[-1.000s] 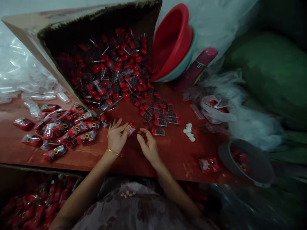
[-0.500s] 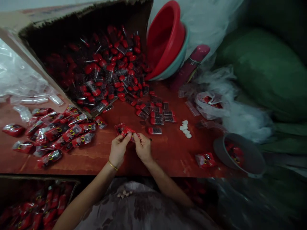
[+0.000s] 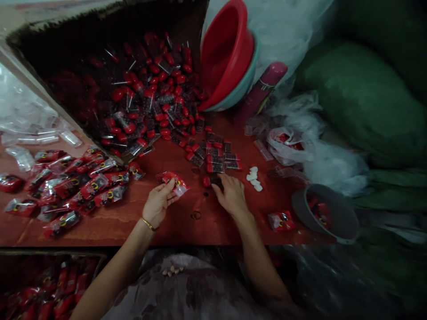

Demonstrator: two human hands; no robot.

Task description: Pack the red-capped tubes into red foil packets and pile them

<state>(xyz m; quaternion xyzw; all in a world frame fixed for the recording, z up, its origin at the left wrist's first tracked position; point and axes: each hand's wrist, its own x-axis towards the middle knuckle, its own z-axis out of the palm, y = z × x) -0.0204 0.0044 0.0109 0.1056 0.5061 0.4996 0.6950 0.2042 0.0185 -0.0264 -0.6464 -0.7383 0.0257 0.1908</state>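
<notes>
My left hand [image 3: 160, 199] pinches a flat red printed plastic packet [image 3: 173, 181] between thumb and fingers, just above the table. My right hand [image 3: 231, 194] reaches down to the table, its fingers closed around a small clear container with a red cap [image 3: 207, 182]; the hand hides much of that container. Right behind it lie several more red-capped containers [image 3: 215, 159] in loose rows. To the left of my left hand is a heap of filled red packets [image 3: 90, 182].
A tipped cardboard box [image 3: 43, 73] spills red-capped containers onto the table [image 3: 133, 226]. Red [image 3: 245, 49] and teal basins lean beside a pink spray can [image 3: 263, 91]. White pieces [image 3: 254, 179], a single packet [image 3: 281, 221] and a grey bucket [image 3: 302, 215] are on the right.
My hands have moved apart. The right hand let go of the packet and went right to a red-capped container, while the left keeps the packet, now shown flat. The view shifted slightly.
</notes>
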